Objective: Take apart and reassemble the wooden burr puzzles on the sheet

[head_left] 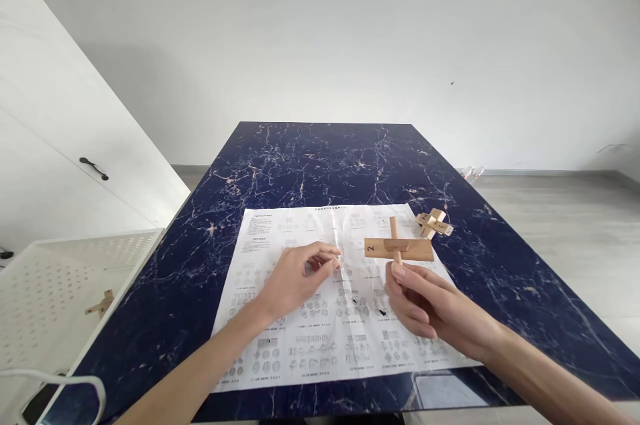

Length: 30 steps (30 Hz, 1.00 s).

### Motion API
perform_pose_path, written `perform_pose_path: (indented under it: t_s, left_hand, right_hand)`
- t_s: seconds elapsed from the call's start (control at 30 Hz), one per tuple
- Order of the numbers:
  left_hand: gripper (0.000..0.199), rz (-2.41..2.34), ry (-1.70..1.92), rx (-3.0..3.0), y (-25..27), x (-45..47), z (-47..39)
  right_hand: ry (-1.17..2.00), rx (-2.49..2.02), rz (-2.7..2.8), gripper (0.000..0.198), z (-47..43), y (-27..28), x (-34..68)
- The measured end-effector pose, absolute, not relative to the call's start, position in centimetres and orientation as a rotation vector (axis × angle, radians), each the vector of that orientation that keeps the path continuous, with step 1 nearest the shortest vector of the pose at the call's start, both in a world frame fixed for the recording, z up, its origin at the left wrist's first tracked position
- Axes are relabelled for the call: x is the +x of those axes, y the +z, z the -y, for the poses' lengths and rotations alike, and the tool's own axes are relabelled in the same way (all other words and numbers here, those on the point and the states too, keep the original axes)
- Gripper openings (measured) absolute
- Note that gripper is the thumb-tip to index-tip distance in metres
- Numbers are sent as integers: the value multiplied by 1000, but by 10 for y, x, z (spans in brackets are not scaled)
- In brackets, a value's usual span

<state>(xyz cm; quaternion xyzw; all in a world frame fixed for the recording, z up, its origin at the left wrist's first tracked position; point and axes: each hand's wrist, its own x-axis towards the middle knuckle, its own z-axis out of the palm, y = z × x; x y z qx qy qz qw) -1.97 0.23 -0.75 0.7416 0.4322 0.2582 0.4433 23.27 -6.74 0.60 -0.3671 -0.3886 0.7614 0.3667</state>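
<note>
1. Right hand (433,298): pinching wooden cross (417,250) above printed sheet (315,228); step, seemingly: holding it up.
2. Left hand (293,277): fingertips bunched; contact unclear.
3. Next move: probably needs steady right pinch.

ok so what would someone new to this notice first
Probably the dark blue, veined table in the middle of the view, with a large printed sheet spread over its near part. Above the sheet's right side, the right hand holds up a cross-shaped wooden piece marked 2. A small cluster of numbered wooden blocks sits by the sheet's far right corner.
</note>
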Motion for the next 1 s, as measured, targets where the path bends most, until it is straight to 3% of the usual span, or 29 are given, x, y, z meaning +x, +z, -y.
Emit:
perform_pose_path:
  t_s: [0.2, 0.47, 0.7, 1.0]
  left_hand:
    - [29, -1059, 618, 1924, 4, -32, -3]
    - [34, -1263, 690, 1973, 14, -88, 22]
    - [44, -1683, 776, 2057, -7, -166, 62]
    - [61, -1760, 757, 2277, -33, -190, 80]
  right_hand:
    - [1694, -1305, 750, 47, 103, 2, 256]
    - [1377, -1423, 769, 53, 115, -18, 276]
    - [1424, -1287, 621, 42, 104, -29, 294]
    - [1549, -1198, 577, 30, 110, -18, 281]
